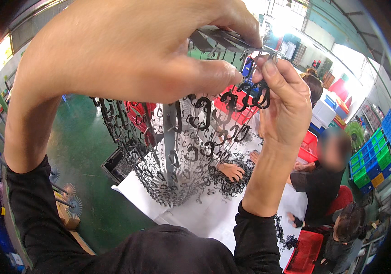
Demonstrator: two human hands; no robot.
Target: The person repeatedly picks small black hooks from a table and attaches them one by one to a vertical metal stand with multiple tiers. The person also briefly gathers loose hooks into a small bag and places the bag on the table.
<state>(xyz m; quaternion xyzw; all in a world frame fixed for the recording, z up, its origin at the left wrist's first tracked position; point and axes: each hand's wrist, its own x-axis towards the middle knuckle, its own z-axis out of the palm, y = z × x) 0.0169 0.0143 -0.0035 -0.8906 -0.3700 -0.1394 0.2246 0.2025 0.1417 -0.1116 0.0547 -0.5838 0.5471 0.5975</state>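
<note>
My left hand (159,59) reaches up across the top of a metal hanging rack (216,39). Its fingers curl over the rack's flat bars, and the thumb stretches beneath them. Opposite it, my right hand (286,96) pinches at the rack's right end, its fingertips on a small black hook-shaped part (263,96). The exact contact point is partly covered by the fingers. Below both hands, strings of black curved parts (202,116) hang in many rows around a grey upright post (170,137).
A white-covered table (204,223) lies below, with a heap of black parts (236,180). Another person's hand (232,171) rests by the heap. People sit along the right side. Red bins (305,251), stacked green and blue crates (371,160) and a black crate (115,164) stand around.
</note>
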